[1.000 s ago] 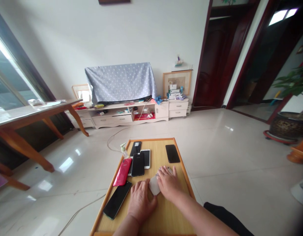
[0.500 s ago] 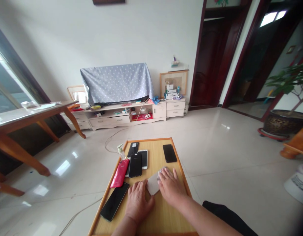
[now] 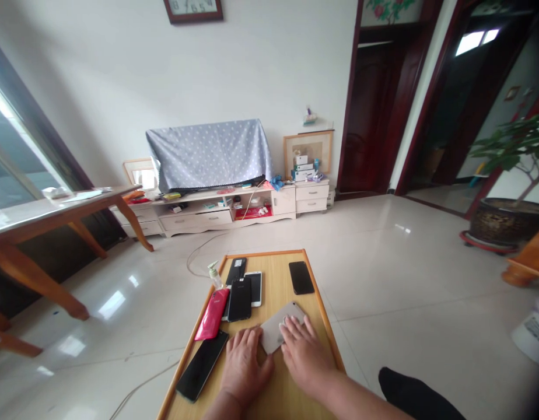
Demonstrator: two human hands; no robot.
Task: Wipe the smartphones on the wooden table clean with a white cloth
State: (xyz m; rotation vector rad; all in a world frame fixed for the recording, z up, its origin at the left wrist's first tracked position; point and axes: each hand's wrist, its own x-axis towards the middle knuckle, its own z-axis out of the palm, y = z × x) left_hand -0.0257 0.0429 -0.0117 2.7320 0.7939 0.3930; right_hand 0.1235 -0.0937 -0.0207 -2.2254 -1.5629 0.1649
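Note:
A silver-grey smartphone (image 3: 272,338) lies face down and slanted on the small wooden table (image 3: 276,268), its camera corner pointing away from me. My left hand (image 3: 245,356) grips its near left end between thumb and fingers. My right hand (image 3: 304,347) lies over its right side, fingertips pressing a small pale wipe (image 3: 283,322) onto the back; most of that wipe is hidden. Left of my hands lie a pink phone (image 3: 213,314), a large black phone (image 3: 202,366), another black phone (image 3: 240,298) and a white phone (image 3: 256,289).
A pump bottle (image 3: 215,275) stands at the table's left edge near a dark phone (image 3: 237,270). One black phone (image 3: 301,277) lies at the far right. Beyond are a low cabinet (image 3: 195,220), a wooden table (image 3: 55,213) and a potted plant (image 3: 508,221).
My right hand's fingers have slid from the phone's far end back toward its middle, uncovering the camera corner. My left hand keeps its hold. The view has tilted up slightly.

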